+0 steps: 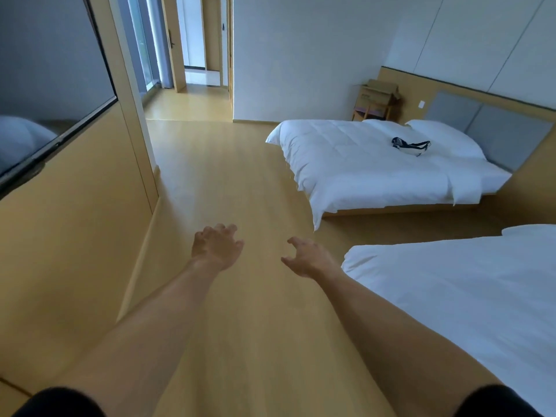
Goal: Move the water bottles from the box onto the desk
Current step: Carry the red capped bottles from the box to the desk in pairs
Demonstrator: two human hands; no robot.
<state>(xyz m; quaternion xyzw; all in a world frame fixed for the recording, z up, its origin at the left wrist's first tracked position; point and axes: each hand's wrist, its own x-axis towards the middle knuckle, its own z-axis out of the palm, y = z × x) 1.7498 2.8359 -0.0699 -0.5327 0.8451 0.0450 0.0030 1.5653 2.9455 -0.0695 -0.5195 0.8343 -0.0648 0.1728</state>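
Observation:
Both my arms reach forward over a bare wooden floor. My left hand [217,247] hangs with loosely spread fingers and holds nothing. A little to its right, my right hand [310,257] is also empty, fingers relaxed and slightly bent. A cardboard box [379,92] stands on a small bedside table far away at the back right, beside the far bed. No water bottles and no desk are visible in the head view.
Two white beds fill the right side: a far bed [376,167] with a dark strap-like object [410,145] on it, and a near bed [469,284]. A wall-mounted TV [45,94] is at the left. A doorway [192,55] opens at the back.

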